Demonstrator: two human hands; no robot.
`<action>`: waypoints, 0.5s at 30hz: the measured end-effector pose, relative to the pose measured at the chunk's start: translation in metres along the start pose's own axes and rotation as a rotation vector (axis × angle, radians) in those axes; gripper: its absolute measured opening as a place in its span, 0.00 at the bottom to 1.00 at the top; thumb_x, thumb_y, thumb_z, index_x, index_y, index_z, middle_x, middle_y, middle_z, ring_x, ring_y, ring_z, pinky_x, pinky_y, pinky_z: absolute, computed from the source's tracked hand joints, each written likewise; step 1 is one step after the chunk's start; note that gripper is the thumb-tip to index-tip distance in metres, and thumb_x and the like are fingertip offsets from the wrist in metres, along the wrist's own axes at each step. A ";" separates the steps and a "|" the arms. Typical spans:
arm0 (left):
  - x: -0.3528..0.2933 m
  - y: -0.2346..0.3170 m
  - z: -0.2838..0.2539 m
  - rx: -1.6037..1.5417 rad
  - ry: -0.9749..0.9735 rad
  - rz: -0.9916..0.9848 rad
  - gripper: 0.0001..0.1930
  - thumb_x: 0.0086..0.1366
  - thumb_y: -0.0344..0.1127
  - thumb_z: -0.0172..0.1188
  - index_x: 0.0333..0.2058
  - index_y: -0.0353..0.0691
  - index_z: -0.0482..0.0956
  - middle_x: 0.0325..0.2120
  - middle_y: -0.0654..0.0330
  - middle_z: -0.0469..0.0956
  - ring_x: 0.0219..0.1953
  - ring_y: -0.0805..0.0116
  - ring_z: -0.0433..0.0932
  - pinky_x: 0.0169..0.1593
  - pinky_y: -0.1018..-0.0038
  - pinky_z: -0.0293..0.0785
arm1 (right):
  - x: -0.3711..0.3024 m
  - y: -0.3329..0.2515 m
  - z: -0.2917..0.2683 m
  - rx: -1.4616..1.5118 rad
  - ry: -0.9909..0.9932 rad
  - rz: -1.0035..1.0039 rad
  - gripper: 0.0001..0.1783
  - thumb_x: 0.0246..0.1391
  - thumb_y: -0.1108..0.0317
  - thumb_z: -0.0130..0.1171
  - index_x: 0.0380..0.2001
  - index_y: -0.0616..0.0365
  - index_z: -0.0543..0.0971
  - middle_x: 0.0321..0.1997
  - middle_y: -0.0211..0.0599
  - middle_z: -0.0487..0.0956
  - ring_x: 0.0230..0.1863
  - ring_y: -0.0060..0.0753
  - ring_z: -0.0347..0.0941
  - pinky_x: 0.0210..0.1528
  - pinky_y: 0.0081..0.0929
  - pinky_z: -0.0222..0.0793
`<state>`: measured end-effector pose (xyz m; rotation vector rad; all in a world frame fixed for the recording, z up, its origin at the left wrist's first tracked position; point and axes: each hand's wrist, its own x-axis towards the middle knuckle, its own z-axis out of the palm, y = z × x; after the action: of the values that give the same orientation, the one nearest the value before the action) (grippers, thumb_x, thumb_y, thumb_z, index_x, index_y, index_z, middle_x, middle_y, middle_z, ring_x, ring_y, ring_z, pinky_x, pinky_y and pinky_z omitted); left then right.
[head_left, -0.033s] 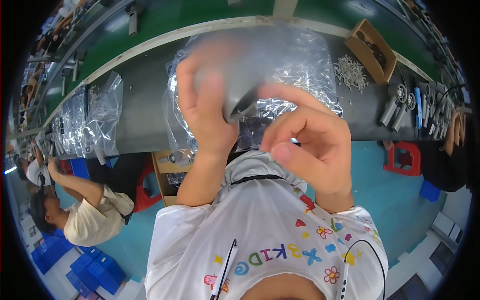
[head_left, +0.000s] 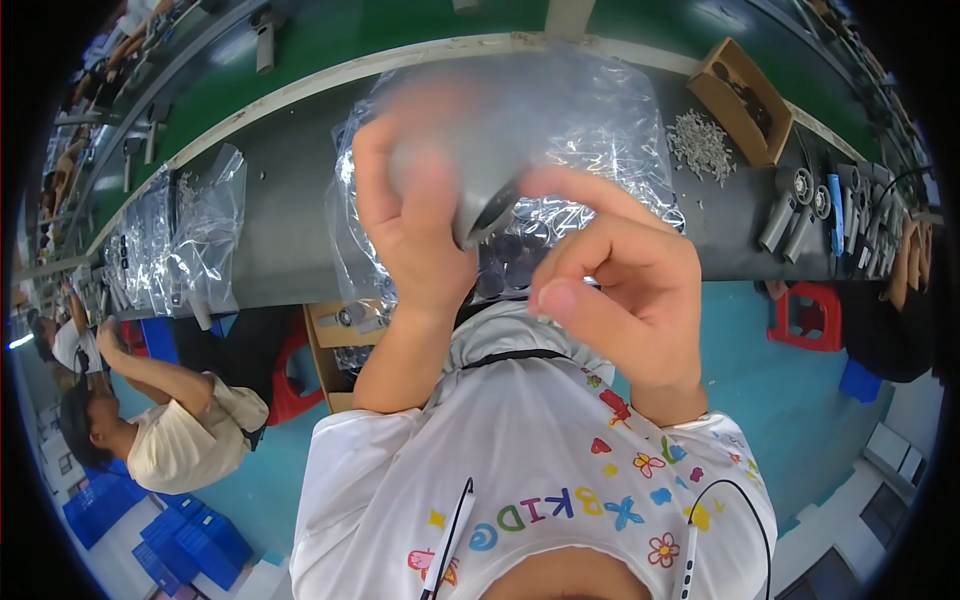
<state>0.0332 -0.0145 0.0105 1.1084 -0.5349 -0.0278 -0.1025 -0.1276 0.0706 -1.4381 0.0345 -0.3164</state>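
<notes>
My left hand (head_left: 420,225) is closed around a smooth grey housing (head_left: 485,155) with a dark opening at its lower end. It is held up close, so its upper part and my left fingertips are blurred and its kind is unclear. The index finger of my right hand (head_left: 635,275) reaches to the rim beside the opening. My right thumb and the other fingers are curled together in a pinch; whatever they may hold is too small to make out. Beneath both hands lies a clear plastic bag (head_left: 610,110), with dark round pieces (head_left: 515,250) showing near its front.
On the right are a pile of small pale parts (head_left: 700,145), a cardboard box (head_left: 765,140) of dark pieces and several grey handheld fans (head_left: 790,215). More clear bags (head_left: 205,215) lie to the left. A co-worker (head_left: 195,420) sits at left; a red stool (head_left: 810,318) stands right.
The grey housing has turned slightly and its opening has moved a little to the right. My right thumb and curled fingers have shifted slightly; the bench looks the same.
</notes>
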 end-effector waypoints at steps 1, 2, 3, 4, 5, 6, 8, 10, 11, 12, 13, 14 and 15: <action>0.001 0.000 0.000 -0.002 -0.002 0.001 0.21 0.68 0.46 0.50 0.53 0.37 0.68 0.51 0.43 0.73 0.36 0.53 0.82 0.40 0.63 0.81 | 0.000 0.003 -0.001 -0.002 0.002 -0.002 0.07 0.50 0.75 0.65 0.31 0.68 0.80 0.58 0.67 0.74 0.38 0.28 0.81 0.43 0.24 0.74; 0.003 0.000 0.000 0.056 -0.018 0.010 0.21 0.68 0.45 0.51 0.53 0.37 0.68 0.51 0.43 0.73 0.36 0.52 0.82 0.40 0.63 0.81 | 0.000 0.006 -0.002 0.004 -0.024 -0.024 0.06 0.49 0.77 0.67 0.31 0.66 0.80 0.57 0.63 0.76 0.36 0.23 0.80 0.40 0.20 0.74; 0.004 0.002 0.000 0.114 -0.028 0.030 0.21 0.68 0.45 0.51 0.52 0.37 0.68 0.51 0.43 0.73 0.36 0.52 0.82 0.41 0.62 0.82 | 0.000 0.008 -0.001 0.008 -0.060 -0.054 0.06 0.48 0.79 0.69 0.30 0.65 0.81 0.57 0.58 0.77 0.34 0.18 0.79 0.37 0.17 0.75; 0.004 0.004 0.000 0.112 -0.024 0.044 0.21 0.68 0.45 0.51 0.52 0.37 0.68 0.51 0.43 0.73 0.36 0.52 0.82 0.41 0.62 0.82 | 0.000 0.010 0.002 0.003 -0.069 -0.064 0.06 0.48 0.79 0.69 0.30 0.65 0.81 0.57 0.58 0.77 0.34 0.18 0.79 0.37 0.17 0.75; 0.003 0.005 0.002 0.022 -0.008 -0.037 0.20 0.68 0.45 0.52 0.52 0.38 0.68 0.51 0.43 0.73 0.36 0.51 0.82 0.41 0.62 0.82 | 0.000 0.011 0.009 -0.056 0.032 -0.104 0.07 0.49 0.79 0.70 0.31 0.64 0.81 0.56 0.56 0.77 0.32 0.17 0.78 0.36 0.16 0.73; 0.003 0.005 0.003 -0.065 0.009 -0.120 0.20 0.68 0.45 0.52 0.52 0.38 0.68 0.51 0.43 0.73 0.36 0.50 0.82 0.41 0.61 0.82 | 0.001 0.015 0.012 -0.109 0.133 -0.142 0.08 0.49 0.78 0.70 0.32 0.64 0.81 0.56 0.54 0.78 0.30 0.16 0.77 0.34 0.16 0.72; -0.001 0.009 0.004 -0.172 0.029 -0.166 0.20 0.68 0.45 0.54 0.51 0.38 0.68 0.51 0.44 0.72 0.37 0.48 0.82 0.40 0.60 0.82 | 0.005 0.028 0.006 -0.102 0.158 -0.136 0.15 0.48 0.75 0.73 0.39 0.63 0.80 0.56 0.48 0.78 0.36 0.19 0.77 0.38 0.19 0.71; -0.010 0.012 0.006 -0.330 -0.029 -0.210 0.20 0.67 0.45 0.56 0.51 0.39 0.68 0.50 0.44 0.71 0.38 0.47 0.82 0.40 0.58 0.82 | 0.015 0.037 0.000 -0.206 0.345 -0.254 0.24 0.48 0.72 0.75 0.47 0.61 0.78 0.56 0.42 0.77 0.45 0.22 0.75 0.45 0.24 0.70; -0.011 0.015 0.010 -0.357 -0.127 -0.160 0.20 0.67 0.44 0.58 0.50 0.38 0.67 0.49 0.44 0.70 0.38 0.46 0.81 0.39 0.57 0.82 | 0.017 0.036 0.003 -0.107 0.259 -0.132 0.33 0.48 0.69 0.76 0.57 0.62 0.75 0.58 0.41 0.76 0.56 0.27 0.71 0.57 0.28 0.68; -0.011 0.016 0.008 -0.357 -0.124 -0.148 0.20 0.67 0.44 0.58 0.50 0.38 0.67 0.49 0.44 0.70 0.38 0.46 0.81 0.39 0.57 0.82 | 0.017 0.040 0.003 -0.108 0.249 -0.140 0.33 0.48 0.69 0.76 0.57 0.62 0.75 0.58 0.41 0.76 0.56 0.27 0.71 0.57 0.28 0.68; -0.011 0.014 0.005 -0.397 -0.190 -0.109 0.19 0.67 0.44 0.58 0.48 0.38 0.67 0.49 0.45 0.70 0.38 0.46 0.81 0.39 0.57 0.82 | 0.017 0.045 0.003 0.047 0.139 -0.044 0.36 0.49 0.69 0.75 0.60 0.63 0.73 0.59 0.41 0.75 0.58 0.29 0.71 0.60 0.30 0.66; -0.011 0.015 0.002 -0.436 -0.256 -0.070 0.18 0.67 0.43 0.58 0.47 0.38 0.67 0.48 0.45 0.70 0.38 0.46 0.81 0.38 0.57 0.82 | 0.017 0.047 0.003 0.200 0.027 0.054 0.39 0.49 0.69 0.74 0.64 0.65 0.71 0.61 0.41 0.75 0.60 0.30 0.70 0.63 0.31 0.65; -0.010 0.021 0.002 -0.436 -0.282 -0.051 0.16 0.67 0.41 0.58 0.45 0.38 0.68 0.46 0.45 0.72 0.38 0.48 0.81 0.38 0.59 0.81 | 0.016 0.045 0.003 0.254 -0.031 0.108 0.45 0.48 0.70 0.74 0.68 0.70 0.66 0.64 0.43 0.73 0.65 0.35 0.68 0.68 0.33 0.60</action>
<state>0.0183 -0.0037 0.0247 0.6932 -0.7126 -0.3341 -0.0783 -0.1244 0.0299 -1.1840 0.0452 -0.2019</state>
